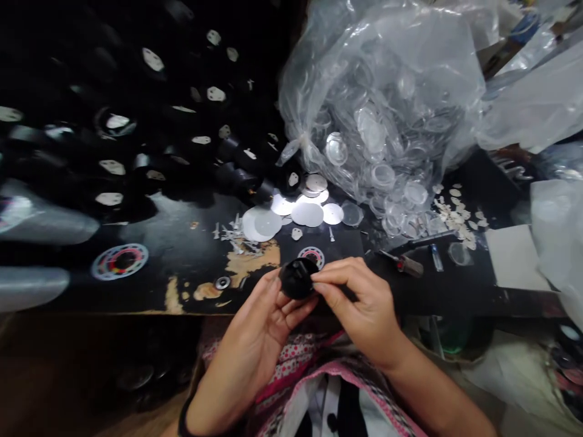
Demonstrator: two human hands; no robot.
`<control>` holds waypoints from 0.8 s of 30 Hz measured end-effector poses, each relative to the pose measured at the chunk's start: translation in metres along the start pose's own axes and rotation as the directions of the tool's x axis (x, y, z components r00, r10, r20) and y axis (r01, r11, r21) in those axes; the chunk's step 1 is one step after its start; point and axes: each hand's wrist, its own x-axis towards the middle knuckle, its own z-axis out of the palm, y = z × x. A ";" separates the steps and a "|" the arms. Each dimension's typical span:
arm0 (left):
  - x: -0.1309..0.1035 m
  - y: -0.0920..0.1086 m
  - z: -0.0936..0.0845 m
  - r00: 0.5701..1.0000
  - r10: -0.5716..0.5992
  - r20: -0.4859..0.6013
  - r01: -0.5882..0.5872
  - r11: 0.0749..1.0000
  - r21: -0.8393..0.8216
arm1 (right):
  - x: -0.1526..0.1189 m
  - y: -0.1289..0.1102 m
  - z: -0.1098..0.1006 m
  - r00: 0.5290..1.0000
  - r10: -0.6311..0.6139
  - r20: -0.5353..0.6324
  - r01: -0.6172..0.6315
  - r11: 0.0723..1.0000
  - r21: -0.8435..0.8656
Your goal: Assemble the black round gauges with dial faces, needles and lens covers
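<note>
Near the table's front edge, my left hand (268, 315) is closed around a round black plastic housing (296, 280), its hollow side facing up. Thumb and index finger of my right hand (359, 297) are pinched together at the housing's right rim; whatever small part they may hold is hidden. Just behind the housing lies a printed dial ring (312, 257) with red and dark markings. A small white part (296, 233) and several plain silver-white discs (307, 213) lie a little farther back. Small pale pointed pieces (239, 237) are scattered to the left.
A large clear plastic bag (382, 79) spills round transparent covers at the back right. Black parts with white plates (112, 167) crowd the back left. More dial rings (119, 261) lie at left. A screwdriver (392, 257), a lighter (410, 267) and small cream pieces (460, 218) sit right.
</note>
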 end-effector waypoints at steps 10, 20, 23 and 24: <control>0.011 -0.001 0.022 0.972 -0.218 -0.085 0.205 0.969 -0.138 | -0.004 0.012 -0.012 0.975 0.199 0.098 -0.173 0.959 -0.224; 0.012 0.006 0.041 0.957 -0.187 -0.221 0.149 0.972 -0.179 | 0.010 0.009 -0.036 0.974 0.142 0.176 -0.090 0.958 -0.271; 0.010 0.011 0.040 0.955 -0.191 -0.226 0.159 0.975 -0.154 | 0.032 0.027 -0.059 0.963 0.257 0.080 -0.160 0.784 -0.600; 0.010 0.011 0.038 0.953 -0.198 -0.227 0.169 0.975 -0.142 | 0.040 0.034 -0.066 0.944 0.317 0.092 -0.164 0.692 -0.703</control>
